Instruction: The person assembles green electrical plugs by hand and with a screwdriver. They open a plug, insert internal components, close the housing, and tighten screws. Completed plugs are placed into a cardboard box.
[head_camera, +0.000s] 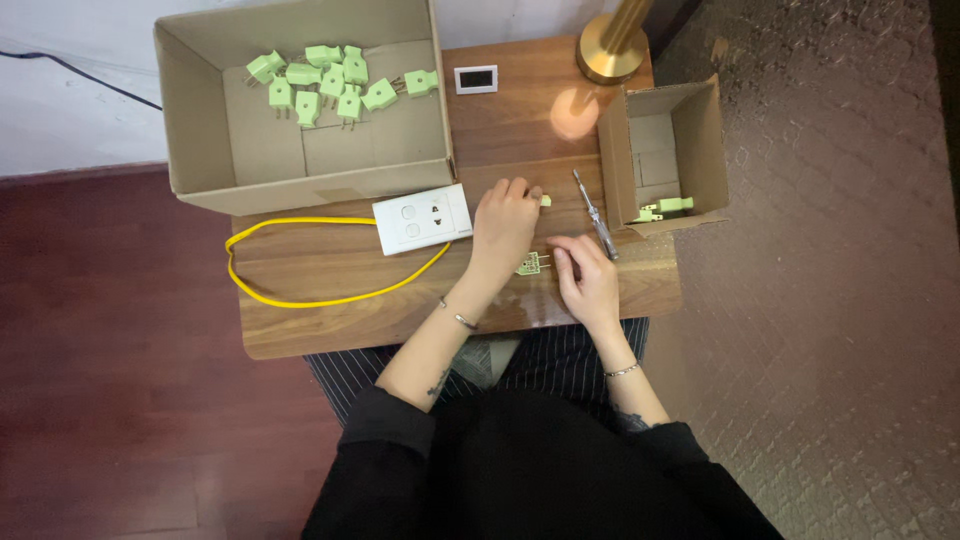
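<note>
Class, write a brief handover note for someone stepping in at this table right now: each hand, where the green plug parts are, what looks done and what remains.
Left hand: pinching a small green piece at its fingertips.
Right hand: fingers at the opened green plug part on the wooden table.
Screwdriver lies beside the right hand.
Large box holds about ten green plugs; small box holds one green plug.
Seemingly done: one plug. Left: the large-box pile.

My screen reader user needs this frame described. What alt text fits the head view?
Seen from above, a seated person's left hand and right hand handle a small green plug part on a wooden table. A screwdriver, a white socket with a yellow cable, and two cardboard boxes holding green plugs surround them.
</note>
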